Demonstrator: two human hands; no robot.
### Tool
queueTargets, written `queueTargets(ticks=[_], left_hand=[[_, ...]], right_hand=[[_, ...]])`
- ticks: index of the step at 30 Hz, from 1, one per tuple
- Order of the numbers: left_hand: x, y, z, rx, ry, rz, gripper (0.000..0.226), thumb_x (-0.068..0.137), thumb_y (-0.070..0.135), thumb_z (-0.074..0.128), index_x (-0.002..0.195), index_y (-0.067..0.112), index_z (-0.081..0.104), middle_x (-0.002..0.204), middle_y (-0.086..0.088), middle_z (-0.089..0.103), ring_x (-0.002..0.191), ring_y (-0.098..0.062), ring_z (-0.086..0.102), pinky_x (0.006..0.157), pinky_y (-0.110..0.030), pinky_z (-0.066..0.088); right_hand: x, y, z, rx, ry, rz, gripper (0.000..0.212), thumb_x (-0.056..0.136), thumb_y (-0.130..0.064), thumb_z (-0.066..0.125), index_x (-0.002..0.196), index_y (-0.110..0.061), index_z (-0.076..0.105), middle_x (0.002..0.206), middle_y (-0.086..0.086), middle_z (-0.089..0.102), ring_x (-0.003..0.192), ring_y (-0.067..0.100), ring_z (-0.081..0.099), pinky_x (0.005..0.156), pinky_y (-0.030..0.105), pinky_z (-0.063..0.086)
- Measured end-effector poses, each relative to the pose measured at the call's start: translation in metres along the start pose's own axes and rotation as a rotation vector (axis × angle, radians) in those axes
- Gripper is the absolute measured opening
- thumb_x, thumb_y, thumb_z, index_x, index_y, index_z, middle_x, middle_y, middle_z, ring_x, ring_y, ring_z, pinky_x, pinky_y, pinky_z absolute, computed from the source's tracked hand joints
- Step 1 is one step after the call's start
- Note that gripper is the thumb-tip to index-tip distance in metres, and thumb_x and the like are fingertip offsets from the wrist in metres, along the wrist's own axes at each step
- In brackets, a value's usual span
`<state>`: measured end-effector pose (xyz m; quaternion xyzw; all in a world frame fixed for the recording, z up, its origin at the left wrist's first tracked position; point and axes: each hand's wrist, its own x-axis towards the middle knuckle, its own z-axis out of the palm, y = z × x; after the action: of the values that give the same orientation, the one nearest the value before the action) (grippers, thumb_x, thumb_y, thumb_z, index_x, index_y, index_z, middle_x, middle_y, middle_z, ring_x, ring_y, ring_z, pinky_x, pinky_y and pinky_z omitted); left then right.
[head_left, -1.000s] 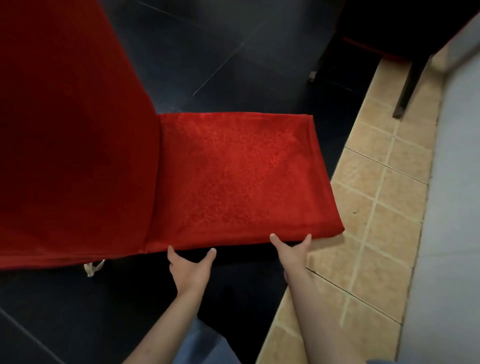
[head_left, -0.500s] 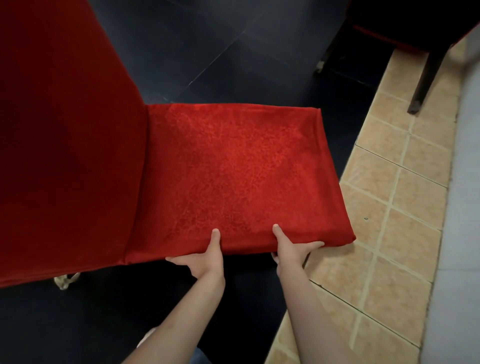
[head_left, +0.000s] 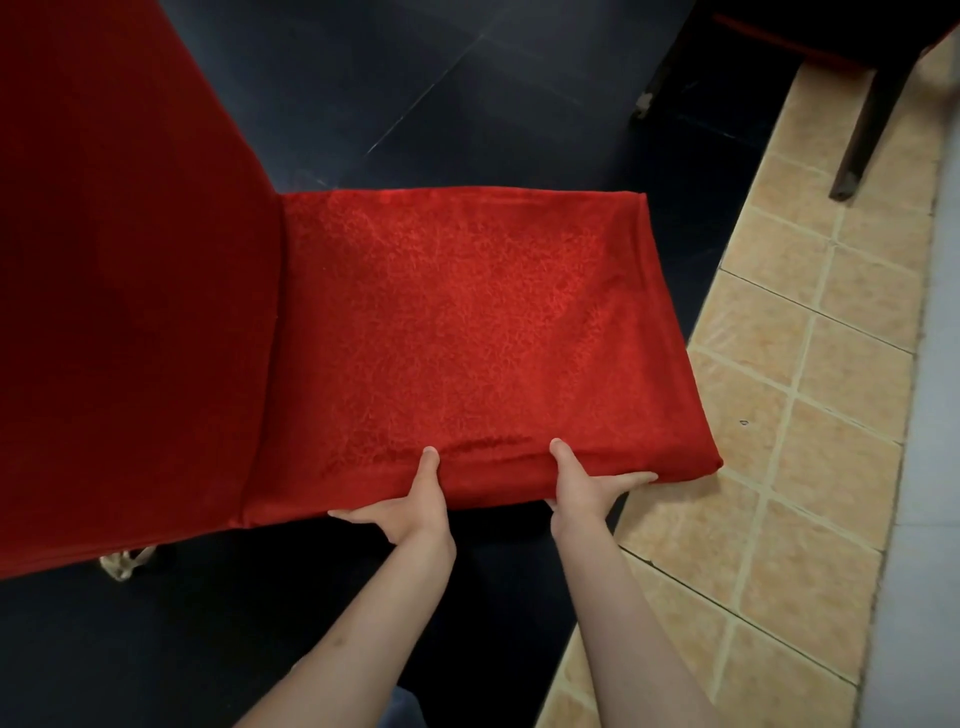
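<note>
The left hand (head_left: 410, 499) and right hand (head_left: 587, 483), set apart, each clamp the near edge of the red textured seat cover (head_left: 467, 338), thumbs on top.

The red-covered chair (head_left: 467, 338) stands on the dark floor (head_left: 363, 78) beside tan tiles (head_left: 831, 364).

**Red cloth, dark gloss, sandy tile**

The seat cover (head_left: 467, 332) gripped by my left hand (head_left: 410, 506) and right hand (head_left: 587, 488) is red woven cloth. Its raised, mottled pattern has a soft sheen, and it creases a little between my thumbs. The chair back (head_left: 130, 260) on the left wears the same cloth, duller in shade. The far floor (head_left: 415, 93) is dark, smooth, glossy tile. On the right, the tan tiles (head_left: 810, 364) look matt and slightly rough, with pale grout.
</note>
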<state>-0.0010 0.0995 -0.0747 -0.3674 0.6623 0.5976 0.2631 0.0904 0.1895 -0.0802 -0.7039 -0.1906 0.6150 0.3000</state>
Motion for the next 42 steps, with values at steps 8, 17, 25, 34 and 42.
queueTargets(ticks=[8,17,25,34,42], left_hand=[[-0.003,0.004,-0.004,0.013,-0.008,-0.024,0.136,0.069,0.028,0.087,0.146,0.037,-0.026,0.135,-0.014,0.049,0.117,-0.03,0.056,0.1,-0.054,0.046],[-0.021,0.022,-0.032,0.044,0.004,-0.057,0.132,0.072,0.021,0.085,0.148,0.035,-0.022,0.134,-0.014,0.048,0.106,-0.025,0.059,0.092,-0.054,0.051],[-0.047,0.058,-0.046,0.084,-0.031,-0.135,0.108,0.078,0.021,0.081,0.153,0.021,0.004,0.137,-0.014,0.047,0.113,-0.032,0.058,0.091,-0.055,0.052],[-0.096,0.124,-0.027,0.219,0.024,-0.064,0.118,0.074,0.036,0.082,0.153,0.022,-0.005,0.142,-0.016,0.043,0.124,-0.033,0.051,0.103,-0.051,0.044],[-0.131,0.177,-0.002,0.262,0.024,-0.067,0.13,0.077,0.035,0.08,0.146,0.024,-0.03,0.144,-0.011,0.039,0.126,-0.033,0.048,0.101,-0.052,0.046]], right_hand=[[-0.004,-0.002,0.0,0.008,0.006,0.004,0.128,0.076,-0.008,0.078,0.145,-0.043,-0.025,0.148,0.003,0.033,0.125,0.026,0.049,0.103,0.056,0.042],[-0.041,0.006,-0.012,0.008,0.059,0.074,0.129,0.076,-0.007,0.079,0.145,-0.042,-0.024,0.149,0.009,0.032,0.126,0.029,0.048,0.104,0.056,0.041],[-0.086,-0.011,-0.012,-0.041,0.142,0.123,0.129,0.076,-0.011,0.08,0.146,-0.039,-0.024,0.15,0.012,0.032,0.126,0.031,0.048,0.105,0.05,0.042],[-0.129,-0.076,0.015,-0.06,0.188,0.055,0.132,0.074,-0.016,0.083,0.146,-0.039,-0.025,0.14,0.013,0.042,0.098,0.02,0.052,0.092,0.042,0.047],[-0.153,-0.129,0.038,-0.134,0.19,0.056,0.133,0.075,-0.022,0.083,0.144,-0.04,-0.029,0.146,0.012,0.037,0.126,0.033,0.049,0.1,0.054,0.045]])
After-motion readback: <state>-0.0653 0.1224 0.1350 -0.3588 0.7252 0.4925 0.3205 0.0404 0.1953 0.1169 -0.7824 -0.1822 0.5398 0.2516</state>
